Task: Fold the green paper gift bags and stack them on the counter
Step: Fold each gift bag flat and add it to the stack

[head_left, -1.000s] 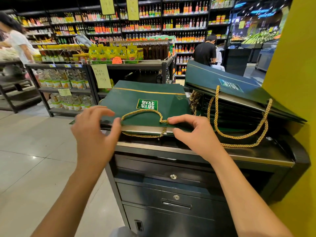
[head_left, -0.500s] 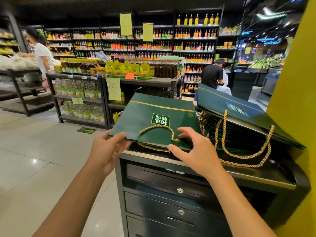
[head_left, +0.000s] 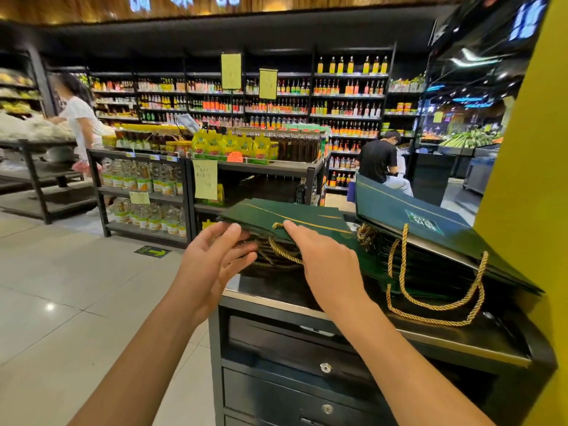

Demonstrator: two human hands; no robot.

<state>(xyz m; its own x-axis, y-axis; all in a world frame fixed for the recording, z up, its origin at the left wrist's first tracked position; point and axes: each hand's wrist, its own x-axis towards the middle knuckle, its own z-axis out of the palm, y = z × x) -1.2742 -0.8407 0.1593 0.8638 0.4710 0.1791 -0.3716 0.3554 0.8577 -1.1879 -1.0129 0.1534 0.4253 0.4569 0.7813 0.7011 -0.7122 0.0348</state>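
Shelves (head_left: 276,103) full of bottles fill the back of the shop, and a yellow wall (head_left: 522,179) stands at the right edge. Below them a black desk (head_left: 461,342) with metal drawers takes the lower middle of the view.

On the right part of the desk lies a big pile of green bags (head_left: 399,207), tilted, with its far side higher. Its long gold rope handles (head_left: 436,309) hang down onto the desk top.

Just beside this pile, on the left part of the desk, a folded green bag (head_left: 276,215) lies flat on top of a smaller pile. A thin gold line runs across it.

Both hands are at its near edge. The right hand (head_left: 325,269) lies palm down on top of the bag, fingers straight, not clenched. The left hand (head_left: 212,262) is released too, its straight fingers touching the left near edge of the small pile.

Between the two hands a short gold rope (head_left: 282,252) shows under the bag.
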